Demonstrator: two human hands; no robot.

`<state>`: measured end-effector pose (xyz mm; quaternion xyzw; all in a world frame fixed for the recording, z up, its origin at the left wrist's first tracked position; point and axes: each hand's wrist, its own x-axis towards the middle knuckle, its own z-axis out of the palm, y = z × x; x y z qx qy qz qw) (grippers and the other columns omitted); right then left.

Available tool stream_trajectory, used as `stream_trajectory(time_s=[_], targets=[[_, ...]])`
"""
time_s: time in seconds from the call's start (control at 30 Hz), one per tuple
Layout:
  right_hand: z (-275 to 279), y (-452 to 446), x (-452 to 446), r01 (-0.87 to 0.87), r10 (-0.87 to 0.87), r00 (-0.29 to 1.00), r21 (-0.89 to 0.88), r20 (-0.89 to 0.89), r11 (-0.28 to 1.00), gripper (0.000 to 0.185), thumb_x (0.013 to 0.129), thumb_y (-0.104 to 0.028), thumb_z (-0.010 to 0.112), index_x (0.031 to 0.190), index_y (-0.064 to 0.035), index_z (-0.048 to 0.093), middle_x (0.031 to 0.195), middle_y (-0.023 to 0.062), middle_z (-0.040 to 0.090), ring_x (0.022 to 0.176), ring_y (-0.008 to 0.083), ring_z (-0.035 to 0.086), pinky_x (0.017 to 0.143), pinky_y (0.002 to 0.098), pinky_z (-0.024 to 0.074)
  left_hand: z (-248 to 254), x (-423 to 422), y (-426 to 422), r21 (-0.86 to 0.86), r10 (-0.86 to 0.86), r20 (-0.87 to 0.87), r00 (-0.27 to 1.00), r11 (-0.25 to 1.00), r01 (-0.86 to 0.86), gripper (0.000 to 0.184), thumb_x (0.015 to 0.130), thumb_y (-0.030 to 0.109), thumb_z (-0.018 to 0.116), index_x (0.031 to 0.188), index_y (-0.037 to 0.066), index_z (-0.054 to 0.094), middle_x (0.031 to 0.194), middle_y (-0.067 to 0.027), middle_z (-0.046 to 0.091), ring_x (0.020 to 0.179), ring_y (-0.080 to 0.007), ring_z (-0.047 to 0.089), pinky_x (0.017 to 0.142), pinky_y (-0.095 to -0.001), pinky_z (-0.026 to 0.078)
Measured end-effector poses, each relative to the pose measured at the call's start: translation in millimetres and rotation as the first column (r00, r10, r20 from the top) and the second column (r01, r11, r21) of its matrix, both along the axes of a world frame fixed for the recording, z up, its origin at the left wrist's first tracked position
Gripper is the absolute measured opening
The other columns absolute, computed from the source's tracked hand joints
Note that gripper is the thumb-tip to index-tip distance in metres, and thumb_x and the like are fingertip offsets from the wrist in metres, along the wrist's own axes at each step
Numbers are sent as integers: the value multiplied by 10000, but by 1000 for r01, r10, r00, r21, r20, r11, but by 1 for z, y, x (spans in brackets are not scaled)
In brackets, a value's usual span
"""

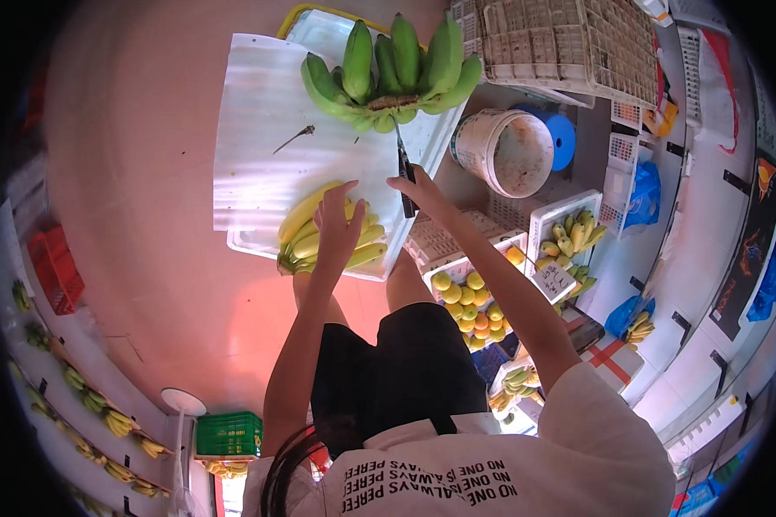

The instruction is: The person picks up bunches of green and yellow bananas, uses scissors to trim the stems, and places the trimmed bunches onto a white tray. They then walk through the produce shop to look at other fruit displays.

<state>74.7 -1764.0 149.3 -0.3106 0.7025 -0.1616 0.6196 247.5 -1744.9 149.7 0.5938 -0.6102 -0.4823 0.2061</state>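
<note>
Green curved banana bunch: angle black-handled metal knife, grasped in right hand beside bunch, away from released left hand.

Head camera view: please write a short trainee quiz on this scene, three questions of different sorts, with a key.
1. Which of the person's hands holds the slim knife with a black handle?
2. True or false: the bunch of yellow bananas lies nearer the person's black cloth shorts than the big bunch of green bananas does.
3. In the picture, what stands beside the right edge of the flat white rectangular sheet?
A) a red plastic crate
B) a round white plastic bucket
C) a green plastic crate

Key:
1. The right hand.
2. True.
3. B.
</note>
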Motion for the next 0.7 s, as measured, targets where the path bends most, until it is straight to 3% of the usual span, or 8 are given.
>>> stream_trajectory(time_s=[0.07,0.23,0.3,0.33,0.43,0.6,0.67,0.7], targets=[[8,-3,4,221,-220,974,-9,61,975,463,635,-364,588,854,12,429,626,23,436,507,87,443,400,212,378,-3,1,5,37,-16,41,999,999,14,285,785,198,464,1058,118,444,1011,-70,448,985,-236,403,843,-365,260],[9,-9,0,124,-125,992,44,30,991,441,649,-382,562,870,-24,430,610,6,424,494,85,440,397,196,364,-14,3,17,55,-22,49,999,998,20,260,766,184,479,1021,136,463,973,-62,457,973,-234,407,836,-384,253],[14,-10,-1,50,-72,992,201,102,978,481,649,-412,549,931,-41,427,656,14,432,540,89,456,418,193,365,-16,3,19,58,-19,36,999,998,17,256,752,181,493,1005,147,466,951,-57,456,967,-229,404,839,-396,238],[17,-8,2,45,-67,992,199,103,979,481,649,-412,549,931,-41,427,656,14,432,540,89,456,418,193,365,-17,3,20,56,-9,-1,1000,998,9,249,750,179,493,996,147,471,948,-54,460,968,-229,405,836,-398,241],[25,-6,10,185,-206,975,223,77,957,565,655,-452,521,1051,-72,389,758,30,426,640,104,466,486,239,379,-17,3,25,56,12,-39,999,998,-9,236,747,176,492,981,144,480,943,-51,466,965,-228,409,830,-400,246],[22,-17,12,121,-143,987,240,75,963,605,638,-497,509,1068,-96,369,775,22,418,679,125,461,569,291,385,-14,6,29,84,23,-38,999,996,-20,217,745,174,488,959,136,490,938,-51,471,939,-233,421,825,-399,249],[20,-16,16,253,-290,953,296,87,921,539,622,-478,566,998,-132,397,875,42,412,796,155,471,636,358,376,-12,8,31,105,25,-4,1000,994,-24,213,745,172,484,955,137,490,939,-54,470,915,-239,431,824,-400,251],[17,-14,16,240,-276,957,296,86,924,539,622,-478,566,998,-132,397,875,42,412,796,155,471,636,358,376,-14,8,33,106,39,-6,999,994,-38,213,745,172,484,955,137,490,939,-54,470,915,-239,431,824,-400,251]])
